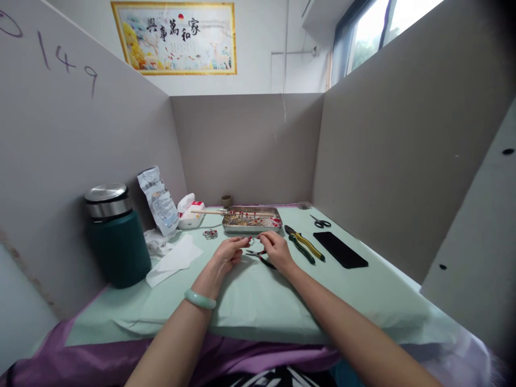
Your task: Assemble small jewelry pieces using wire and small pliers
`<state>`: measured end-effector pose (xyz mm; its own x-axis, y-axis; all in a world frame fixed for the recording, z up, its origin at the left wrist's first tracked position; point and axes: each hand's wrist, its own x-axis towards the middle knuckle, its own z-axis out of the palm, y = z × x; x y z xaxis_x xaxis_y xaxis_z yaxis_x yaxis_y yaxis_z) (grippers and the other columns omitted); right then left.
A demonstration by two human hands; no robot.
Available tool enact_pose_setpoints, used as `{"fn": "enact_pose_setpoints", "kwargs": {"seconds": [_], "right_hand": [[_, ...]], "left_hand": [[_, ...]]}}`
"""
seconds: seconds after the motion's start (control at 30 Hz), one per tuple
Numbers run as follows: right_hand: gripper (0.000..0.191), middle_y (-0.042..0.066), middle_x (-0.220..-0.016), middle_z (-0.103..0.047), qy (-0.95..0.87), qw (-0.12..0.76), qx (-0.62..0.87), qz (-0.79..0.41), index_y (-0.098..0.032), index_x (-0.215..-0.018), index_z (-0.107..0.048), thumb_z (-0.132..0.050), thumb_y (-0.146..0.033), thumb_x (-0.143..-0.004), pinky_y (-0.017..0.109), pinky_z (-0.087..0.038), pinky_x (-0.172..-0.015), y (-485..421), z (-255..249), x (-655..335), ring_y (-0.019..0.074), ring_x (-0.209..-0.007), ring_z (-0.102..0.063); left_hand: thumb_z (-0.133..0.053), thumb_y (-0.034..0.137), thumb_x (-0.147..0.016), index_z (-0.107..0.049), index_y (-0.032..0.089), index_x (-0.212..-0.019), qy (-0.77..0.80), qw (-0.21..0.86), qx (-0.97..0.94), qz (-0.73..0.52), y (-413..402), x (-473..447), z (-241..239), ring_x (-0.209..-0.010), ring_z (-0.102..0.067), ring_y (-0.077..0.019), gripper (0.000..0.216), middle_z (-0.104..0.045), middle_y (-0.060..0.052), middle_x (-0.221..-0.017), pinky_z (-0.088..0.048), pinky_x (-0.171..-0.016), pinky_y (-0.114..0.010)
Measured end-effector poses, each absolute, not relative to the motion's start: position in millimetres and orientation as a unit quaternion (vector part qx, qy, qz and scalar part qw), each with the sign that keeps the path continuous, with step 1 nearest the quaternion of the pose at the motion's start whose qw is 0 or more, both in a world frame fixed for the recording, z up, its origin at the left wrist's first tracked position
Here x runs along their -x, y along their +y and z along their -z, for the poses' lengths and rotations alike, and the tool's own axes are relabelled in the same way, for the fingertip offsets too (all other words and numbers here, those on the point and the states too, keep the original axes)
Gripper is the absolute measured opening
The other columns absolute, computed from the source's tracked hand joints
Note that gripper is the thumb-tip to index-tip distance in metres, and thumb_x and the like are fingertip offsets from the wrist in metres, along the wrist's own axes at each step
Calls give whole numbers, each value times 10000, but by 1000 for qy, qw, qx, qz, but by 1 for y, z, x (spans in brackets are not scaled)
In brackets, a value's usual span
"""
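My left hand [230,252] is closed in a pinch on a small wire ring with red beads [251,241]. Close by on the right, my right hand [277,250] has its thumb and forefinger pressed together near the ring; what lies between them is too small to name. A pair of small pliers [266,261] with dark and red handles lies on the cloth under the right hand, partly hidden by it. Behind both hands stands a metal tray [252,229] full of loose beads and small metal parts. A little heap of beaded pieces [210,234] lies left of it.
Green-and-yellow pliers [308,247], scissors [321,222] and a black phone [341,250] lie at the right. A thin wooden stick [209,212] rests across the tray. At the left stand a green flask [119,247], a pouch [158,201] and a tissue pack [191,216]. Grey partitions [245,150] enclose the table.
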<state>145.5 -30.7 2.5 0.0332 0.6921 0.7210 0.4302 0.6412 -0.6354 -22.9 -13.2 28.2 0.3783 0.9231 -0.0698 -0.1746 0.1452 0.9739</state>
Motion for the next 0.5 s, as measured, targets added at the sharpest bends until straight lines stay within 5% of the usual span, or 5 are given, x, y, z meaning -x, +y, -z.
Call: {"fn": "enact_pose_setpoints", "kwargs": {"seconds": [0.23,0.4,0.5], "right_hand": [[217,51,-904,-623,-739,546,394,-33,-203,-981,-632,-435,-232,-894,262,-441,-734,-39,0,-142,155,-800,-578],[184,41,-902,-628,-762,490,424,11,-220,-1001,-633,-508,-269,-875,254,-431,-687,-38,6,-138,146,-741,-579],[182,39,-882,-635,-749,510,424,6,-214,-956,-645,-483,-268,-894,253,-433,-701,-35,8,-137,146,-758,-586]], "left_hand": [[-749,355,-639,-554,130,-846,377,651,-494,-436,-11,23,-24,-391,-156,4,363,-615,-27,-713,-62,-383,-222],[-741,406,-636,-559,136,-777,363,650,-511,-429,-11,23,-23,-376,-148,-19,354,-344,88,-454,-55,-385,-231],[-713,444,-654,-583,135,-840,355,641,-520,-439,-11,23,-22,-375,-147,-20,383,-367,81,-478,-60,-381,-230]]}}
